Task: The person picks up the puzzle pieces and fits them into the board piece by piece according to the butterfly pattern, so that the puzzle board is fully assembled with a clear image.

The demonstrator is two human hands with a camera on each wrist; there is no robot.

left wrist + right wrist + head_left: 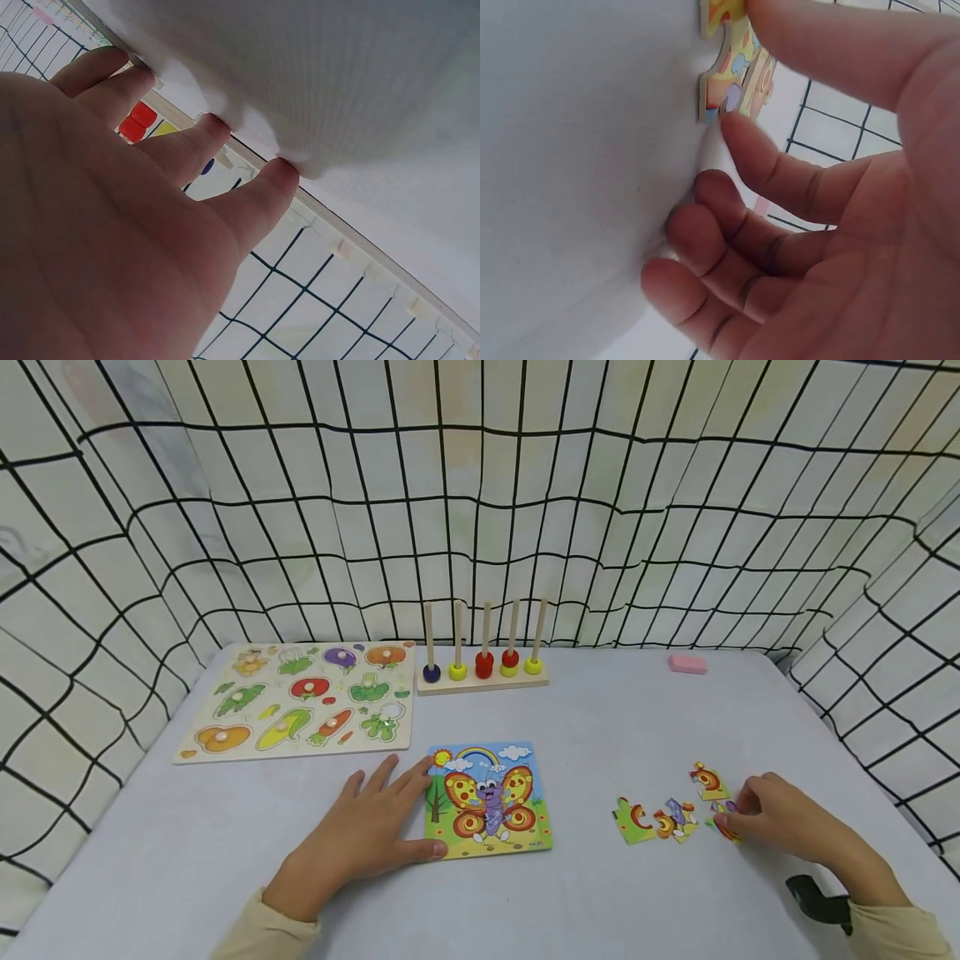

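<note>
A square butterfly puzzle board (489,800) lies on the white table in the head view. My left hand (369,828) rests at its left side with fingers spread, the thumb on its lower left corner. To the right, my right hand (780,822) pinches a small puzzle piece (724,821) between thumb and index finger; the other fingers curl loosely in the right wrist view. Beside it lie several pieces: a red-and-yellow puzzle piece (710,782) above, a green puzzle piece (634,823) to the left, and a purple-and-yellow puzzle piece (681,820) between.
At the back left lies a vegetable peg puzzle (277,710). Next to it stands a bead counter (483,683) with upright rods and coloured beads. A pink eraser-like block (687,664) sits at the back right. Black wire grid (480,502) surrounds the table's back and sides.
</note>
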